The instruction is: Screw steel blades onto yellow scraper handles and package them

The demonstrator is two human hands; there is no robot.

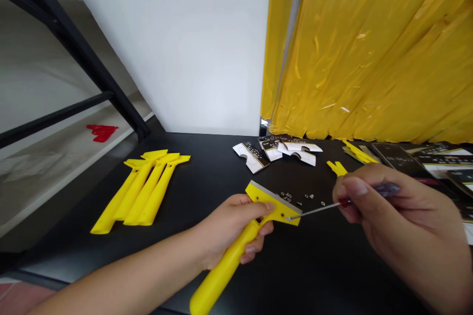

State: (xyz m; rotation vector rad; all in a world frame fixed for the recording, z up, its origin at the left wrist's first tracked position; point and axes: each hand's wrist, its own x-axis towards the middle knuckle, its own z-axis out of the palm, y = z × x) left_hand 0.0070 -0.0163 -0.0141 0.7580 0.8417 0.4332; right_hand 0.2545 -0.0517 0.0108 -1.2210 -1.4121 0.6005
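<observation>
Head view: your left grip (231,229) is clenched around the handle of a yellow scraper (226,262), with its wide head over the black table (295,270). Your right grip (401,219) pinches a small screwdriver (318,210), its tip touching the near right corner of the scraper's head. Tiny pale bits (306,197) lie just beyond. More yellow scrapers (142,192) sit to the left, and white-and-black cards (284,150) lie at the far edge, below a yellow plastic sheet (369,49).
</observation>
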